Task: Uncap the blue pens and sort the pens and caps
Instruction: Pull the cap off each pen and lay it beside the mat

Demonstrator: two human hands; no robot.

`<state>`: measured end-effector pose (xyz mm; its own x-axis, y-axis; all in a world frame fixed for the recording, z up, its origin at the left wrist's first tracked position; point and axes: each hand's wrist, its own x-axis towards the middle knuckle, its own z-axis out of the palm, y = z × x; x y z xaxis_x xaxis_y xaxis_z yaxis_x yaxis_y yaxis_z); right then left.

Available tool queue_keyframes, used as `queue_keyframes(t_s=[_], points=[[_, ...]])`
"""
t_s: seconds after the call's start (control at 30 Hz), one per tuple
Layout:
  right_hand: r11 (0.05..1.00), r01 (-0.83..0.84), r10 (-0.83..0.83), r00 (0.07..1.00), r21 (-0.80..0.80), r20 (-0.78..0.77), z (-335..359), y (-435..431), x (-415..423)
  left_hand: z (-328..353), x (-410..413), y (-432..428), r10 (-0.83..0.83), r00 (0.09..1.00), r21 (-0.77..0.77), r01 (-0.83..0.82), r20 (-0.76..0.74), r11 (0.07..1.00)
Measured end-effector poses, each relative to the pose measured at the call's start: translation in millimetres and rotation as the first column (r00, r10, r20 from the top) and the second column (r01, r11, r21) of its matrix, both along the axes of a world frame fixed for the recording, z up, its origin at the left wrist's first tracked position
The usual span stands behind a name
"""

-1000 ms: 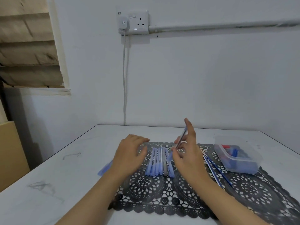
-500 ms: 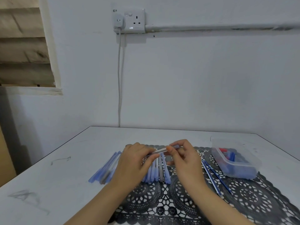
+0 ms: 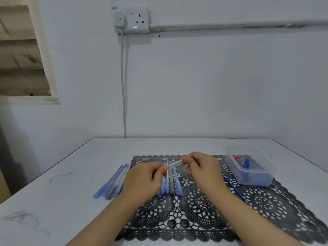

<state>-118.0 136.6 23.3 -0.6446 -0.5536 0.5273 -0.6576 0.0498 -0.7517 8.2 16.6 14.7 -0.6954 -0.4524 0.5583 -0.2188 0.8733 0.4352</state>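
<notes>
Both hands are raised over the mat, mid-surface. The left hand pinches one end of a pen and the right hand pinches the other, with the pen tilted up to the right. The far surface and its left part are open, its far edge at the wall. A row of pens lies under the hands; a second pile lies left of the mat. A tub at the right crowds the right hand, with loose pens just beside it.
</notes>
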Motion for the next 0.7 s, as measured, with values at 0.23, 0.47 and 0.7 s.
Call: queue_keyframes(t_s=[0.23, 0.47, 0.7], points=[[0.999, 0.017, -0.025, 0.987, -0.049, -0.16, -2.1, 0.3, -1.3, 5.9, -1.7, 3.5, -0.203, 0.978, 0.552, 0.2, -0.057, 0.809], [0.978, -0.181, 0.198, 0.962, -0.103, 0.191, 0.4, 0.3, -1.2, 4.7, -1.3, 0.5, -0.233, 0.971, 0.71, 0.198, -0.049, 0.675], [0.961, -0.212, 0.262, 0.902, -0.176, 0.345, 0.2, -2.3, -3.2, -4.2, -6.1, -2.0, -0.196, 0.981, 0.611, 0.152, 0.005, 0.777]])
